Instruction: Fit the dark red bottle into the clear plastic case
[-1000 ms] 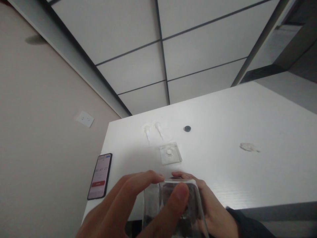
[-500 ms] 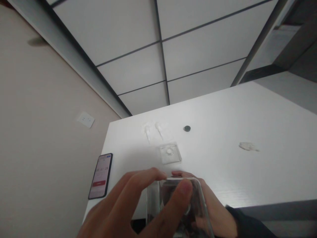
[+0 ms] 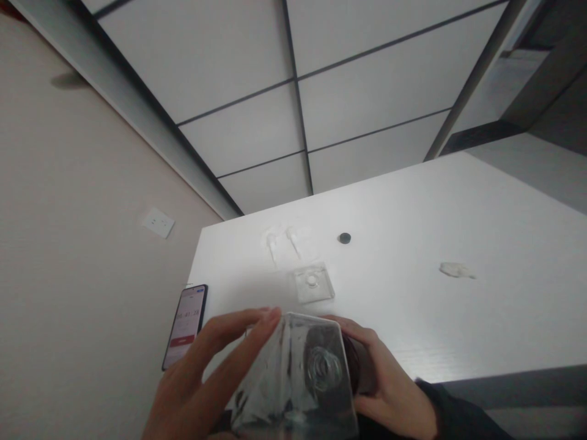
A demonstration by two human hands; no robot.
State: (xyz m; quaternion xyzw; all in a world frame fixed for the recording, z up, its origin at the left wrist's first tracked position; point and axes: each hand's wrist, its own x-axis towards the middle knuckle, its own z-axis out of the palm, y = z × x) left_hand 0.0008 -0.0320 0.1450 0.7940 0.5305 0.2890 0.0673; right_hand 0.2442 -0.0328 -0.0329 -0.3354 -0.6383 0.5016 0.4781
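A clear square-sided plastic container with a ringed round shape on one face is tilted close below me. My left hand grips its left edge, thumb and fingers pinched at the upper corner. On the other side my right hand curls round a dark reddish, rounded object, partly hidden behind the container, so its kind does not show. Just beyond both hands, a clear square lid with a round piece in its middle lies flat on the white table.
Two small white pieces with thin stems, a left one and a right one, lie behind the lid. Nearby is a dark round cap. A crumpled pale scrap lies right; a phone lies along the left edge.
The container has turned, so its ringed face and a side edge now show. My left thumb has shifted left from its top to its corner; the dark object in my right hand now shows.
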